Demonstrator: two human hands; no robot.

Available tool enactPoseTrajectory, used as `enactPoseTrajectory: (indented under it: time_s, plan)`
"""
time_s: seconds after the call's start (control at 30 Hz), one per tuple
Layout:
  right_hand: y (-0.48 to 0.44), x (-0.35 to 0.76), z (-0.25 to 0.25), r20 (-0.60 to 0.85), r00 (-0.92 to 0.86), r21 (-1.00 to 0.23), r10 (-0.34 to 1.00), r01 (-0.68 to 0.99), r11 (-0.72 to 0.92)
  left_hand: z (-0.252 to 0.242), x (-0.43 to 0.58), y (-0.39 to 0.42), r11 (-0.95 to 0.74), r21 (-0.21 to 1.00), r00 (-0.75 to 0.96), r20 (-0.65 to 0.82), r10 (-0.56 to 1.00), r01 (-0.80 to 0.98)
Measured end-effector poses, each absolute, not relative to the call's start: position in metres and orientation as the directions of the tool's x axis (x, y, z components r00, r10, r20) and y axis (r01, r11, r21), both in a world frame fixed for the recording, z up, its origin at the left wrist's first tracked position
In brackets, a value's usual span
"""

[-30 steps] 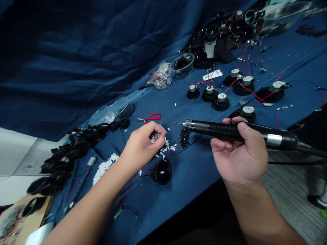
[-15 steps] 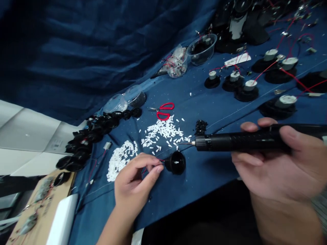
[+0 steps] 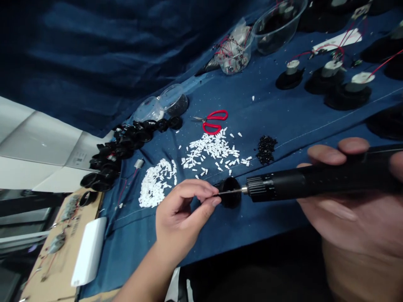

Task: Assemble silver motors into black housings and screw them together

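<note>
Electric screwdriver (image 3: 302, 182) moved to black cup (image 3: 231, 193), bit just beside pinched fingers of left hand (image 3: 184, 214); driver gripped by right hand (image 3: 352, 205). Motors (image 3: 330, 69) already seated on other cups (image 3: 348, 100); white pieces (image 3: 210, 149) left loose on cloth (image 3: 292, 119).

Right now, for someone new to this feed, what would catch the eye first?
The long black electric screwdriver in the right hand dominates the lower right, its thin bit crossing a black cup-shaped part toward the fingertips of the left hand. Left of centre, a loose heap of small white pieces and a denser one lie on the blue cloth, with red-handled scissors just above them.
</note>
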State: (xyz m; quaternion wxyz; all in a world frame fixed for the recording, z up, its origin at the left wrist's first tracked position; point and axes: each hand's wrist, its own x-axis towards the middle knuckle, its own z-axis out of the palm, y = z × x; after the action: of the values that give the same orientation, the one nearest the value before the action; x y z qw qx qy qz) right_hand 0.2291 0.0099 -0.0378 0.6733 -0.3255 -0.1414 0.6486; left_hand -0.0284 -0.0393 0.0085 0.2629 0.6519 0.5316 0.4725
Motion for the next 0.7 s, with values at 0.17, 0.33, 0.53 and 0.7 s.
enactPoseTrajectory:
  time_s: [0.17,0.33,0.53,0.7]
  plan:
    - [0.0113,0.2295,-0.0401,-0.165,0.029,-0.632,0.986,-0.771,-0.084,0.0071,-0.0268,-0.0385,-0.333,0.819,0.0,0.377,0.926,0.467]
    - [0.015,0.2284,-0.0365,-0.189,0.044,-0.612,0.981,-0.786,-0.083,0.0067,-0.0261,-0.039,-0.368,0.801,0.015,0.41,0.912,0.473]
    - [0.0155,0.2276,-0.0332,-0.166,0.048,-0.619,0.985,-0.783,-0.066,0.0056,-0.0254,-0.0389,-0.397,0.776,0.039,0.435,0.899,0.491]
    - [0.0144,0.2264,-0.0337,-0.143,0.069,-0.615,0.987,-0.787,-0.034,0.0048,-0.0246,-0.0376,-0.396,0.779,0.022,0.442,0.897,0.487]
